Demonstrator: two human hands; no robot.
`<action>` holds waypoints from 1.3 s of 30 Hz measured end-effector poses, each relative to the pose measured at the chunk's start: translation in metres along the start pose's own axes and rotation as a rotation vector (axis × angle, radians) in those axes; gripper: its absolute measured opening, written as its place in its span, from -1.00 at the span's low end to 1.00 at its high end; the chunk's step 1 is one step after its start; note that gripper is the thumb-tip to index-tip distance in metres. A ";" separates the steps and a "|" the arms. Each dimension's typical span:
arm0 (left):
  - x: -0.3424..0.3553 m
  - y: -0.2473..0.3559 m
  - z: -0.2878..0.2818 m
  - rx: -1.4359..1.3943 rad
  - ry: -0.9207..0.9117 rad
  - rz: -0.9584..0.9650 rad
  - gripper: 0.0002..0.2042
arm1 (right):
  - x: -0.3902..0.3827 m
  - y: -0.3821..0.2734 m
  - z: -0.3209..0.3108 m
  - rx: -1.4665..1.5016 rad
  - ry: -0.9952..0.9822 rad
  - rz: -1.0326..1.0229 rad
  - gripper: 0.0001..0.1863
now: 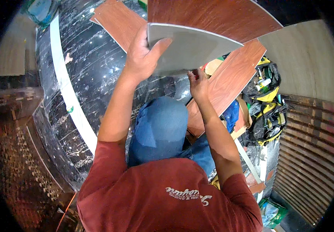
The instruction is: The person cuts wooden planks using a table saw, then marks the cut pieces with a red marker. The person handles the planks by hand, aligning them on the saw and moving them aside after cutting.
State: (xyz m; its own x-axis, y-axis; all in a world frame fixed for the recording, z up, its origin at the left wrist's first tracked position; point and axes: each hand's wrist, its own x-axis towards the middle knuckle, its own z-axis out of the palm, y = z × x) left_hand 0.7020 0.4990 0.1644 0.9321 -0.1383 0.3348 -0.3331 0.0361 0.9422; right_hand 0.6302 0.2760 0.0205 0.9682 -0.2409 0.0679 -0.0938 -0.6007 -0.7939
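My left hand [141,60] is closed round the upper left edge of a thin plank with a grey underside [194,48], the thumb lying across the grey face. This plank is tilted up in front of my knees. Just below its lower edge is my right hand [200,85], thumb and fingers curved and apart. A small red patch shows between them, but I cannot tell whether it lies behind. Beyond the grey face stands a reddish-brown wood-grain panel [209,17]; whether the two are joined is unclear.
Wood-grain planks lie on the right [229,85] and at the upper left [120,21]. A black and yellow tool bag [267,116] stands at the right, near a ribbed brown panel [314,154]. A white strip [68,85] crosses the dark, marked floor [89,50].
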 end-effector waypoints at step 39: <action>-0.047 -0.110 -0.024 -0.217 0.060 -0.364 -0.49 | 0.045 -0.089 -0.070 0.514 0.168 -0.112 -0.73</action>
State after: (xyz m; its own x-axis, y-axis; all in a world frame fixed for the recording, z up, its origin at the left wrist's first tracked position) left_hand 0.6981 0.5255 0.0451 0.9921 -0.1228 -0.0262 0.0511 0.2038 0.9777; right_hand 0.6658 0.2657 0.1368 0.9114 -0.3404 0.2312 0.1739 -0.1904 -0.9662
